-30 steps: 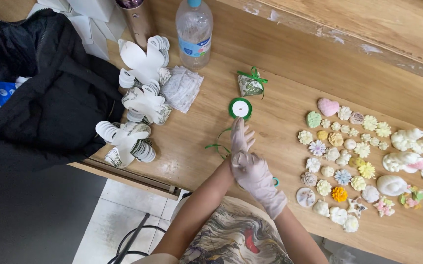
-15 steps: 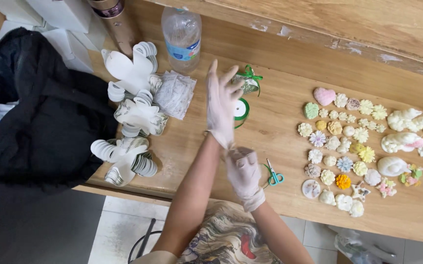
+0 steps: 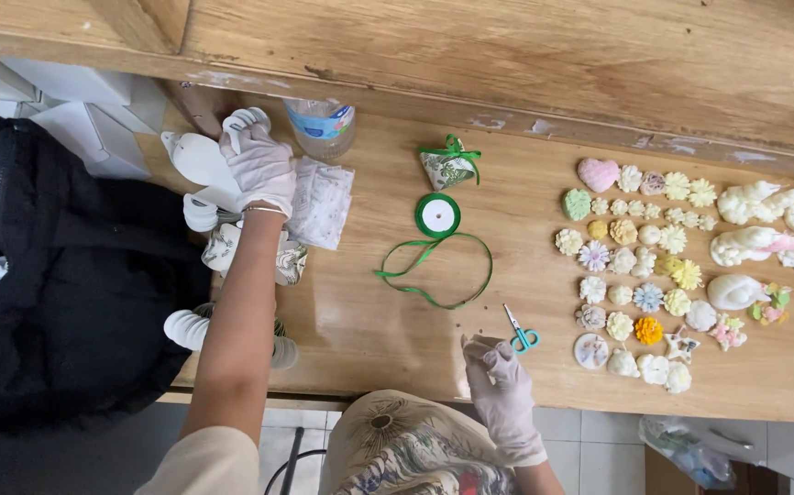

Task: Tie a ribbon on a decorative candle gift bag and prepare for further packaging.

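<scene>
White-gloved left hand [image 3: 258, 165] curled on paper cutouts stack [image 3: 197, 160] left of green ribbon spool [image 3: 438, 215]; right hand [image 3: 500, 380] loosely closed, empty, just below scissors [image 3: 521, 332].

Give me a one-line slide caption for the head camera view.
Gloved left hand on stacked white cutouts; right hand near small scissors, green ribbon spool.

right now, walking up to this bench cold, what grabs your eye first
Probably the grid of small pastel moulded flowers and hearts spread over the right side of the wooden table. Next, the green ribbon spool at centre, its ribbon looping toward the small scissors. On the left, the gloved left hand rests on stacked white flower-shaped cut-outs, while the gloved right hand sits near the front edge.
</scene>
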